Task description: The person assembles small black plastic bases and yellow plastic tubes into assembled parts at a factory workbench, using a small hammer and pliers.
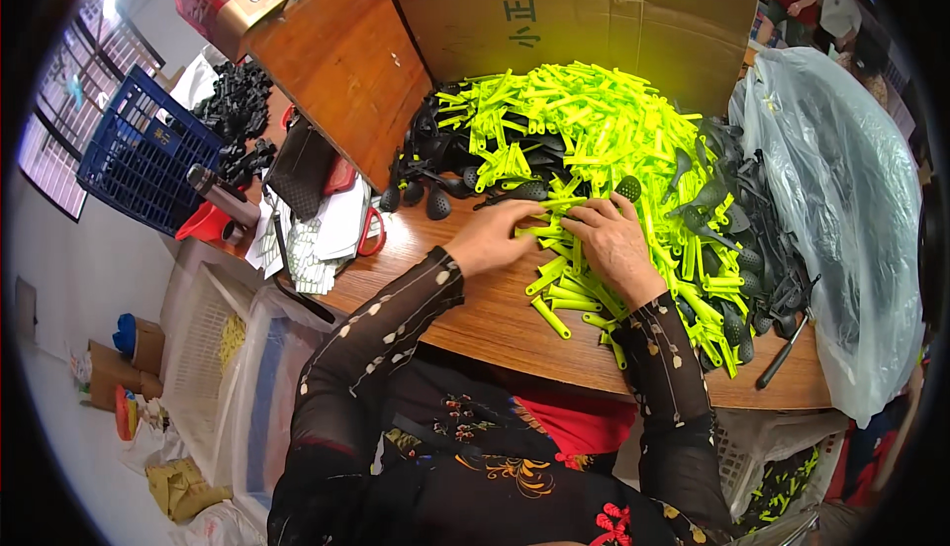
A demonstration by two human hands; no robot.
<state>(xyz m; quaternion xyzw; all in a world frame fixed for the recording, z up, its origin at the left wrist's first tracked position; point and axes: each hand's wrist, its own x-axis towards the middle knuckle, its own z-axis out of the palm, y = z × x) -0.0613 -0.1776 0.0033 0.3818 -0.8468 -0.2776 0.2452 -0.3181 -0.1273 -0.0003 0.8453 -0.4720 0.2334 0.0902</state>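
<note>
Facing at frame centre: left hand (pixel 493 239), right hand (pixel 616 244), fingers curled at yellow-green handles (pixel 584 116); cannot tell what either grips. Handles spread upper centre to lower right, axes mixed; right hand nearer, black perforated head (pixel 628 188) just beyond.

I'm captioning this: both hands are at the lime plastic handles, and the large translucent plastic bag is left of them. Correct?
Wrong side: the head view shows the large translucent plastic bag right of the lime plastic handles. The left hand and right hand are at them.
</note>
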